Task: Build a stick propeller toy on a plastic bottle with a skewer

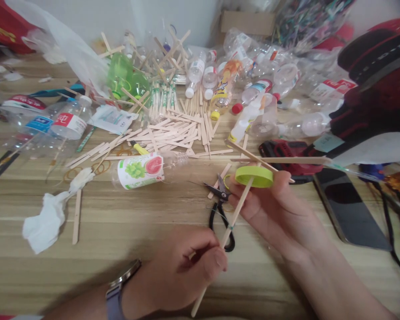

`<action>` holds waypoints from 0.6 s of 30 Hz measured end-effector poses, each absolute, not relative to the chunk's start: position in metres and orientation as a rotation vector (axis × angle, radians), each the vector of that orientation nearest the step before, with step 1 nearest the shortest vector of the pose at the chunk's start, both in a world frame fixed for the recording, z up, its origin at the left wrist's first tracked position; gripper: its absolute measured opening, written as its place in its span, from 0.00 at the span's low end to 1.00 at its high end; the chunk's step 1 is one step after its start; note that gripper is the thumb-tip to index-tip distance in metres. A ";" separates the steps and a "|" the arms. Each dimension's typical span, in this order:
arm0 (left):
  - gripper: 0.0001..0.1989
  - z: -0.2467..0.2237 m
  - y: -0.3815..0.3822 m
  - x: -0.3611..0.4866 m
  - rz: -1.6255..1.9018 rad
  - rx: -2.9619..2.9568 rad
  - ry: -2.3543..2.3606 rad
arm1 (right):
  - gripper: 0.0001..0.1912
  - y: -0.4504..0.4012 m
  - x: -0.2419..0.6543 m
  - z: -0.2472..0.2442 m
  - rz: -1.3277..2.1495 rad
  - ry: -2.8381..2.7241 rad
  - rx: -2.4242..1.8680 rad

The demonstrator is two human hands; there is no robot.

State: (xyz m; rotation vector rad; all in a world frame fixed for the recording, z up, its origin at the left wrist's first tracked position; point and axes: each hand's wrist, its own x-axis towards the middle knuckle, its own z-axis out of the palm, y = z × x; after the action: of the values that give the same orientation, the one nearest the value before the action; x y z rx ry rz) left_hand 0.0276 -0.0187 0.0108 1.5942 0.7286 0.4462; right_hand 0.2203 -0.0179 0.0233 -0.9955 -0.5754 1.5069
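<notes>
My left hand (pixel 190 262), with a watch on its wrist, is closed round the lower part of a thin wooden stick (pixel 237 209). The stick slants up to a yellow-green round lid (pixel 254 176) and carries a thin green tie around its middle. My right hand (pixel 270 204) holds the lid from behind, thumb at its right edge, other fingers partly hidden. Just above the lid, flat wooden sticks (pixel 286 160) cross each other. Black-handled scissors (pixel 222 195) lie on the table behind the held stick.
A labelled bottle (pixel 142 171) lies in front of a pile of wooden sticks (pixel 173 133). Many plastic bottles (pixel 226 84) fill the back. A phone (pixel 351 211) and a red-black power tool (pixel 290 162) are at the right, crumpled tissue (pixel 45 222) at the left.
</notes>
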 end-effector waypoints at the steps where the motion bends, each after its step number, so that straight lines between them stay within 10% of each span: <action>1: 0.19 0.011 -0.019 0.028 0.450 1.596 0.729 | 0.18 -0.018 0.220 0.024 1.506 -0.568 -0.991; 18: 0.19 0.011 -0.018 0.028 0.448 1.592 0.738 | 0.19 -0.017 0.219 0.025 1.498 -0.543 -0.980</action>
State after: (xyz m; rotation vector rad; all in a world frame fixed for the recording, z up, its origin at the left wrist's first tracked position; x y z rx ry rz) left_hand 0.0279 -0.0184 0.0112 1.5921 0.7381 0.4480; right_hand 0.2186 -0.0175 0.0246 -0.9795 -0.5431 1.4984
